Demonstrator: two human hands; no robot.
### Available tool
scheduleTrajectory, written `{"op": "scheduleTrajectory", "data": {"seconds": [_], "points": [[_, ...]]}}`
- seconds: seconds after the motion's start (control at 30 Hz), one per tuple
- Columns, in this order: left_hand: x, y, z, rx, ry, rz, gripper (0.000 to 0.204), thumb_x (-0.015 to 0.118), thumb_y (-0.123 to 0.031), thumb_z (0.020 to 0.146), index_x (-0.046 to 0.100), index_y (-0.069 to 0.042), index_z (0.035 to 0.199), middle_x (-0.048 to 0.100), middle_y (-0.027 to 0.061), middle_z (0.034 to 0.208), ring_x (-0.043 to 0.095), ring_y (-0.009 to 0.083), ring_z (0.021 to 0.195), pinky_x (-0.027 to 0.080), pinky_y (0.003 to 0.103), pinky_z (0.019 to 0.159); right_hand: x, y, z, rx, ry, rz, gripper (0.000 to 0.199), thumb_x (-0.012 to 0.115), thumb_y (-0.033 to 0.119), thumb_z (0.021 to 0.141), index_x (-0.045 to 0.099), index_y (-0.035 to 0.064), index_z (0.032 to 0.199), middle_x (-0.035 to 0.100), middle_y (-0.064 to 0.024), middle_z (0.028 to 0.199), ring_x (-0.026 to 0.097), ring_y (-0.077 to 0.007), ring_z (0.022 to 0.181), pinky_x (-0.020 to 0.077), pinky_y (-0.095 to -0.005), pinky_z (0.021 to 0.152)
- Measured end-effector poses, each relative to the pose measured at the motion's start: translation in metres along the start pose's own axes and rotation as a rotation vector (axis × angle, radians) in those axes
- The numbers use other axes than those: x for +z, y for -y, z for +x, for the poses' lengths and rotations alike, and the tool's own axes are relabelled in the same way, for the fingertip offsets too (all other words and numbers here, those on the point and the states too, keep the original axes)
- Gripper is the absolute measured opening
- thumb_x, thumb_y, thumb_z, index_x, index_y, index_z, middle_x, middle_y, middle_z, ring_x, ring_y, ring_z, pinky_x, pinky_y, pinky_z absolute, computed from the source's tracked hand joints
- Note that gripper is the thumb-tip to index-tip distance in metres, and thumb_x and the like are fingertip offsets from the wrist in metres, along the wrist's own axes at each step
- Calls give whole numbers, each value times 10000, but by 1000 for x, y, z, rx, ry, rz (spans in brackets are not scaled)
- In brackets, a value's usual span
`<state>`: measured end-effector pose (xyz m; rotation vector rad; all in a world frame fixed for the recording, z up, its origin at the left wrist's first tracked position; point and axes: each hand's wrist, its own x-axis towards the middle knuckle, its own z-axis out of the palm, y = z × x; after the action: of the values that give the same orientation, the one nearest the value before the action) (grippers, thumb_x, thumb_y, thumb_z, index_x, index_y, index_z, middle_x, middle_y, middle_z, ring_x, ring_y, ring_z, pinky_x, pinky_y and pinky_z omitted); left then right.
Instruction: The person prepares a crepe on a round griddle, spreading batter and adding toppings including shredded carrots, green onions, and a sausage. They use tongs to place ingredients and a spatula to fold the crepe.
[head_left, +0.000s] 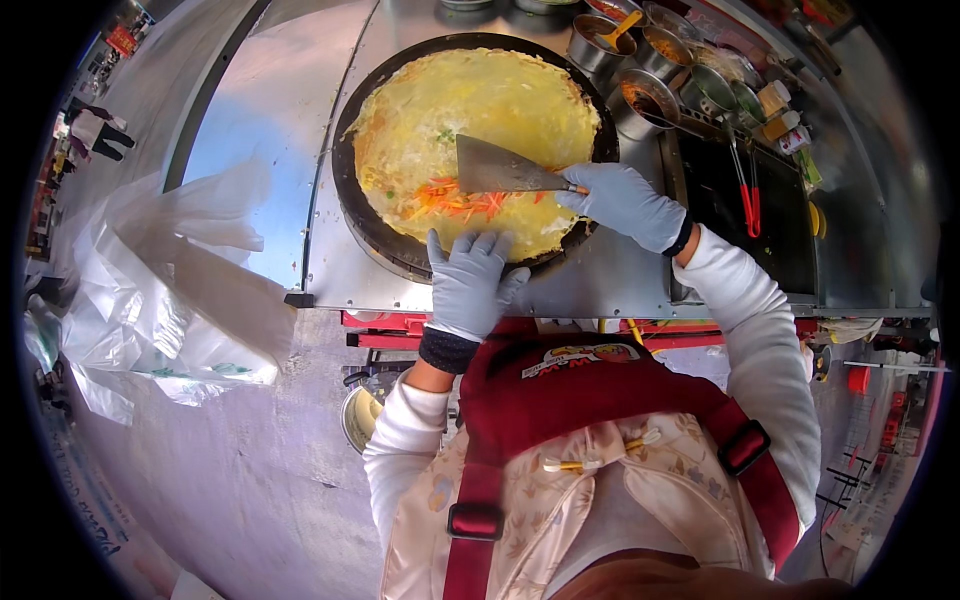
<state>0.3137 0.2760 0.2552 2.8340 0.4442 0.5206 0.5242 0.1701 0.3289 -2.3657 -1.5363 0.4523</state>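
A large yellow crepe [480,95] covers most of a round black griddle [347,190]. Shredded orange and red vegetables [455,203] lie in a strip on its near part. My right hand [630,207], in a grey glove, grips the handle of a wide metal scraper [505,167]. Its blade rests over the crepe just beyond the shreds, hiding part of the surface. At the griddle's near edge is my gloved left hand [469,285], fingers extended and apart, with nothing visible in it. Its fingertips reach over the crepe's near rim; whether they touch it I cannot tell.
Metal pots of sauces and toppings [645,98] crowd the back right, one with a yellow ladle [622,28]. Red-handled tongs [747,190] lie on a dark flat plate [790,240] at right. Clear plastic bags [160,300] hang at left. A person [100,130] stands far left.
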Motion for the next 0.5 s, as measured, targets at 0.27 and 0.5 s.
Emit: {"op": "scheduleTrajectory", "data": {"seconds": [0.27, 0.5], "points": [[1, 6, -1, 6, 21, -81, 470, 604, -396, 796, 549, -147, 1191, 560, 56, 1102, 490, 252, 1060, 168, 617, 1023, -26, -25, -21, 435, 115, 228, 345, 640, 354, 829, 609, 67, 1018, 603, -118, 761, 606, -209, 677, 484, -333, 643], [1, 1, -3, -29, 0, -25, 459, 598, -388, 803, 549, -153, 1195, 564, 60, 1116, 484, 253, 1093, 145, 621, 1033, 3, -11, 26, -38, 4, 3, 427, 635, 375, 827, 599, 7, 1040, 631, -156, 812, 595, -265, 721, 486, -337, 690]]}}
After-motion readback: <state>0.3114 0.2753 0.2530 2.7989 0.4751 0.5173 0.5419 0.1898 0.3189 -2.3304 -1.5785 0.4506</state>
